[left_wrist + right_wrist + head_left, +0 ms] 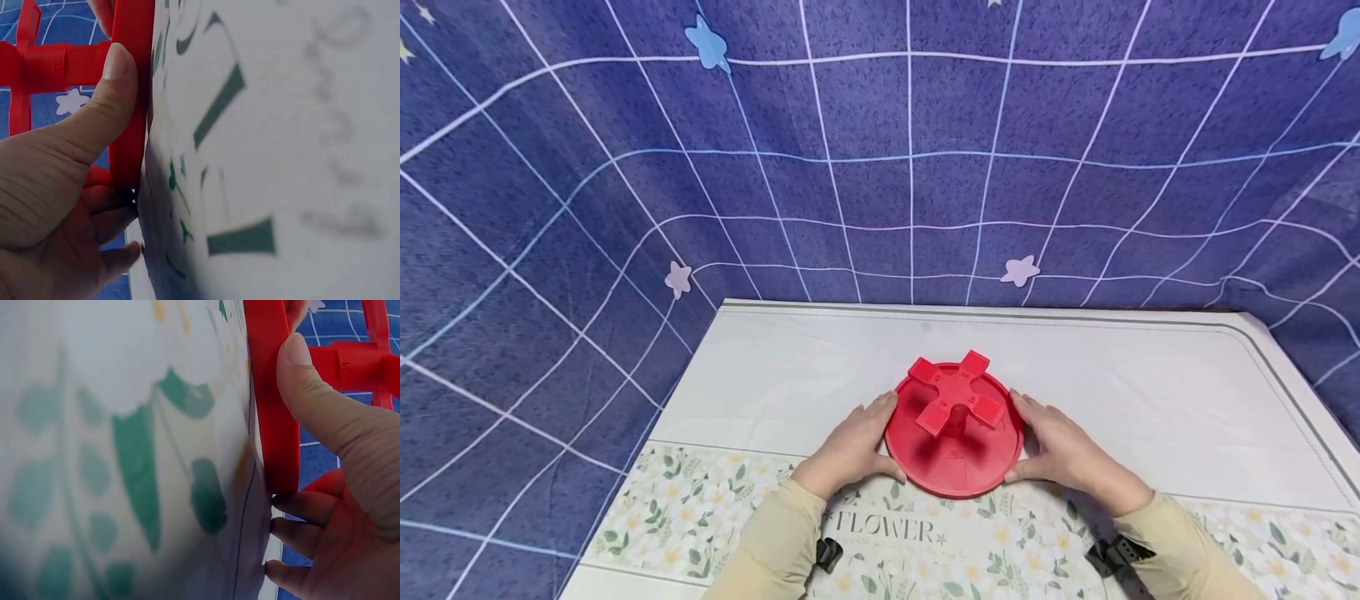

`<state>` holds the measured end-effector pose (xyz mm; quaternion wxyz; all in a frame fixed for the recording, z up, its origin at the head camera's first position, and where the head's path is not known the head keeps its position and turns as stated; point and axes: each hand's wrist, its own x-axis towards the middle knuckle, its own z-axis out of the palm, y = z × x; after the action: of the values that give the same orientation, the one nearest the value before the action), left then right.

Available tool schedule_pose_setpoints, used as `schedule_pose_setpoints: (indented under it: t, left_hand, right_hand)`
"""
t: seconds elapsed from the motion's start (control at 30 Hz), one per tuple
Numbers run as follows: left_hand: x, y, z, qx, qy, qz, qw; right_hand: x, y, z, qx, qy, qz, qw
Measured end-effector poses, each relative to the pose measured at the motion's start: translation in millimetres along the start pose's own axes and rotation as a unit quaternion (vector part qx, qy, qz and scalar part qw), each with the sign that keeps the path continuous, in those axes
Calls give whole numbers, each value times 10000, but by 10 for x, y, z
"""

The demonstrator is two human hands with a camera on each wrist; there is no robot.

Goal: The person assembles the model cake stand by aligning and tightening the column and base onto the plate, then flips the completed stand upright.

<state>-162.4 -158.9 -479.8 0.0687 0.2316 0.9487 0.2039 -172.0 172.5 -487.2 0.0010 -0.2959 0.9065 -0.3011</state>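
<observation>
A red round base (951, 477) lies on the table in the head view, with a short post carrying a red cross-shaped piece (956, 388) above its middle. The cross has several flat square ends. My left hand (852, 447) grips the base at its left edge, and my right hand (1067, 446) grips the opposite edge. In the left wrist view the thumb (94, 119) presses the red rim (131, 137) while the other fingers reach beneath and around it. The right wrist view shows the same hold, thumb (319, 397) against the rim (275, 425) and fingertips low at the cloth.
A white tablecloth (820, 358) with a floral band and the word FLOWER (886, 527) covers the table. Behind and to the left hangs a dark blue curtain (865, 192) with a grid and star pattern. Black straps (829, 553) sit on both wrists.
</observation>
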Motion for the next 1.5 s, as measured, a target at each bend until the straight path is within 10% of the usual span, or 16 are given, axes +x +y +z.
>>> schedule_pose_setpoints:
  t: [1.07,1.5]
  left_hand:
    - [-183,150,-321,-1857,471,51,9815]
    - [-261,130,-278,-3652,928,237,9260]
  right_hand:
    - [-204,-266,-371,994,673,276,9924]
    - [-258,-355,-290,2907,1238,508,9474]
